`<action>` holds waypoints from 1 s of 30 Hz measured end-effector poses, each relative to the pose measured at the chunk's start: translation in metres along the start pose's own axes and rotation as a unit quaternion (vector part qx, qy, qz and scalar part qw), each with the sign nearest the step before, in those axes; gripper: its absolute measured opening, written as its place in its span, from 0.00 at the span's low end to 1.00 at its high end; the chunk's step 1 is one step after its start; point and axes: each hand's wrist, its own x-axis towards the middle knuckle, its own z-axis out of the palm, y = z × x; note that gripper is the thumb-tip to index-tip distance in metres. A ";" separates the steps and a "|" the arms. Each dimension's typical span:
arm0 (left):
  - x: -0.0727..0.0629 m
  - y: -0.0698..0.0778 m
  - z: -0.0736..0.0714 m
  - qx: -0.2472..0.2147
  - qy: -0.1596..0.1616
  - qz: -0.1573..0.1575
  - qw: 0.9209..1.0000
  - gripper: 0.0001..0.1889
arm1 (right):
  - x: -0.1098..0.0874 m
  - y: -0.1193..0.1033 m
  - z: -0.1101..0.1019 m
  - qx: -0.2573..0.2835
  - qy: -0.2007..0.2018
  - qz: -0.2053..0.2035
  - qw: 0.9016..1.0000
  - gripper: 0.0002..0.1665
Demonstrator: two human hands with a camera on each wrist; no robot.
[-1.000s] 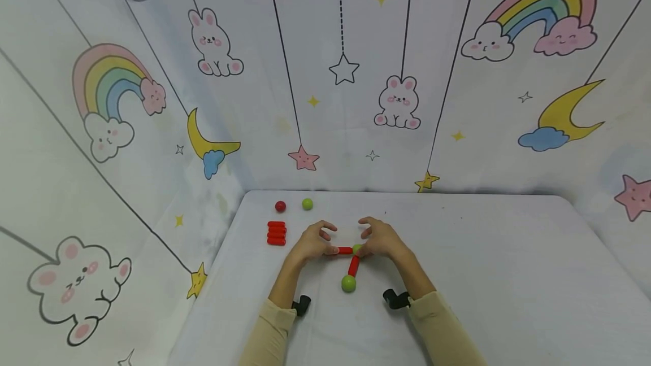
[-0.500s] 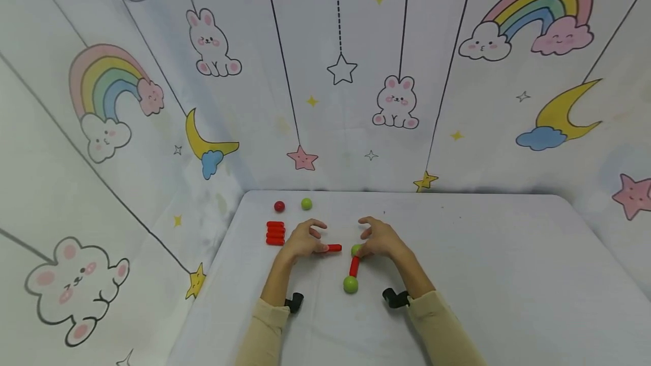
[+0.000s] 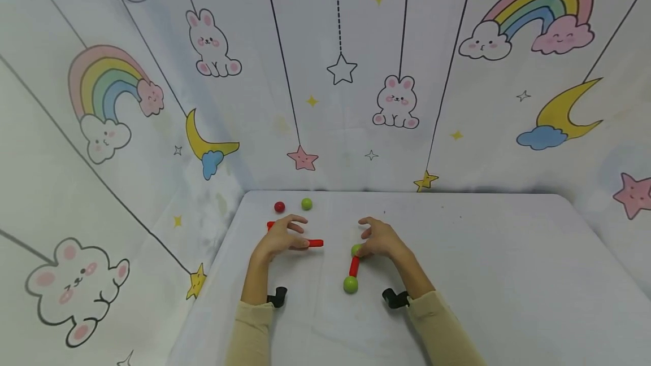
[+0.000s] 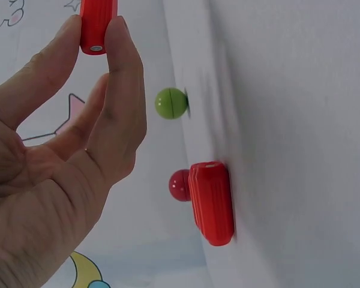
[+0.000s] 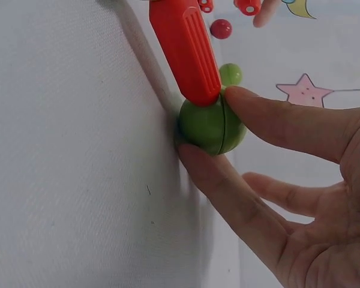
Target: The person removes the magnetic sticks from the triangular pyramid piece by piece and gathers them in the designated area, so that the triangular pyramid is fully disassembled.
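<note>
A red rod point(image 3: 314, 243) was pinched at one end by the left hand point(image 3: 278, 239), its long axis lying crosswise over the tabletop point(image 3: 483, 275), while a green ball point(image 5: 211, 126) joined to a second rod point(image 5: 184, 51) was pinched by the right hand point(image 3: 381, 240), open tabletop lying rightward.

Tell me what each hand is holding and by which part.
The left hand pinches a red rod near one end between thumb and fingers. The right hand pinches the green ball joined to another red rod, at the ball's sides.
</note>
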 end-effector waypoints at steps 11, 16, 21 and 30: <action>-0.004 -0.017 -0.028 0.033 0.031 0.001 0.999 0.32 | -0.003 -0.002 0.001 -0.004 0.001 -0.001 1.000 0.50; -0.010 -0.020 -0.039 0.046 0.050 -0.002 0.998 0.33 | -0.003 -0.001 0.001 -0.003 0.005 -0.003 1.000 0.50; -0.015 -0.024 -0.047 0.021 0.058 -0.013 0.998 0.32 | -0.004 -0.002 0.001 -0.001 0.006 0.000 1.000 0.50; -0.019 -0.033 -0.058 0.015 0.086 -0.045 0.995 0.35 | -0.006 -0.005 0.001 -0.001 0.007 0.006 1.000 0.49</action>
